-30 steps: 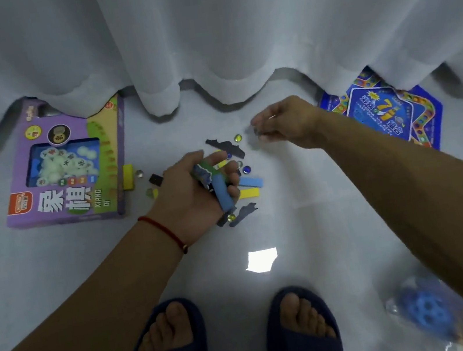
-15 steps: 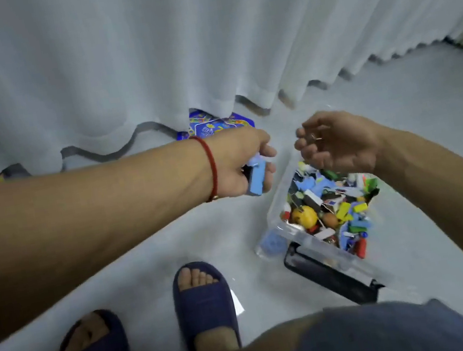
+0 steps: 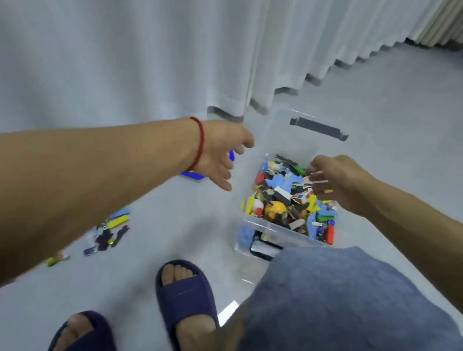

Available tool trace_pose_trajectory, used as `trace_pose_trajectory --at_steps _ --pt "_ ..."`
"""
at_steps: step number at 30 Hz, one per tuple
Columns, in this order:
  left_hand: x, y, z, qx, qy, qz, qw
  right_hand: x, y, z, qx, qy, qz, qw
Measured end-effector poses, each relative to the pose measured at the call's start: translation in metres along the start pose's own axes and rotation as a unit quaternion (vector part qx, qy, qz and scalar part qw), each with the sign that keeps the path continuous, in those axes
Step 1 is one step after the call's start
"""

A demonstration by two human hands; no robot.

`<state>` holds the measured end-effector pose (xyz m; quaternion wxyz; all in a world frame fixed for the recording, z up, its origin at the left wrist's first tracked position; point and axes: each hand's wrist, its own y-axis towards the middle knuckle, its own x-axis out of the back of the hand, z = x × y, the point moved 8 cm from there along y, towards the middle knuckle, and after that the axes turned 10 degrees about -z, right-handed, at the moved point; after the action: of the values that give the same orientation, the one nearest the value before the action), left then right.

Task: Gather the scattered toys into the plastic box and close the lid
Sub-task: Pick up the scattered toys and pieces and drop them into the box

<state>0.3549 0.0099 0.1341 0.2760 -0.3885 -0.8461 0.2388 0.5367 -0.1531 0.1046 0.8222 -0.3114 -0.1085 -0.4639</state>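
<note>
Hands both spread-fingered, holding nothing: left hand (image 3: 222, 158) hangs just left of clear plastic box (image 3: 267, 230), right hand (image 3: 338, 182) above its toy pile (image 3: 286, 197). Scattered toys (image 3: 108, 232) on floor (image 3: 383, 119), well left. Lid, probably, behind box (image 3: 319, 128).

One clear plastic box (image 3: 273, 231) heaped with toys, two hands, left (image 3: 222, 158) and right (image 3: 340, 184), two slippers (image 3: 183, 290), one curtain (image 3: 140, 43), one red wrist string (image 3: 199, 142)

Clear plastic box (image 3: 267, 232) holds multicoloured toys (image 3: 287, 196); navy slippers (image 3: 183, 287), red wrist string (image 3: 200, 140), white curtain (image 3: 141, 46), pale grey floor (image 3: 399, 122).
</note>
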Motion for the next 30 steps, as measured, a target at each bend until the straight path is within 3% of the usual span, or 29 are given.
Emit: trace_pose_trajectory --at_steps 2,6,9,12,15,17,21,26,30 --pt "0.053 -0.007 0.022 -0.006 -0.001 -0.056 0.998 -0.031 -0.015 0.026 0.075 -0.021 0.039 0.996" --pt "0.181 -0.023 0.113 0.018 0.035 -0.199 0.979 -0.138 -0.059 0.062 0.154 -0.055 0.207 0.965" --pt "0.248 -0.035 0.199 0.062 0.091 -0.288 0.951 -0.234 -0.083 0.058 0.198 -0.157 0.311 0.916" --pt "0.274 -0.038 0.286 0.103 0.074 -0.345 0.93 -0.324 -0.1 0.036 0.278 -0.284 0.366 0.842" --pt "0.273 -0.036 0.361 0.151 0.026 -0.38 0.912 -0.397 -0.11 0.011 0.405 -0.411 0.37 0.729" --pt "0.266 -0.031 0.4 0.176 -0.001 -0.39 0.904 -0.438 -0.116 -0.003 0.457 -0.432 0.37 0.684" --pt "0.263 -0.007 0.435 0.153 -0.021 -0.424 0.892 -0.504 -0.13 -0.015 0.522 -0.408 0.369 0.652" --pt "0.26 0.033 0.424 0.135 0.012 -0.462 0.877 -0.575 -0.14 0.001 0.57 -0.387 0.344 0.638" --pt "0.265 0.054 0.424 0.139 0.016 -0.506 0.851 -0.628 -0.14 0.011 0.588 -0.403 0.359 0.602"
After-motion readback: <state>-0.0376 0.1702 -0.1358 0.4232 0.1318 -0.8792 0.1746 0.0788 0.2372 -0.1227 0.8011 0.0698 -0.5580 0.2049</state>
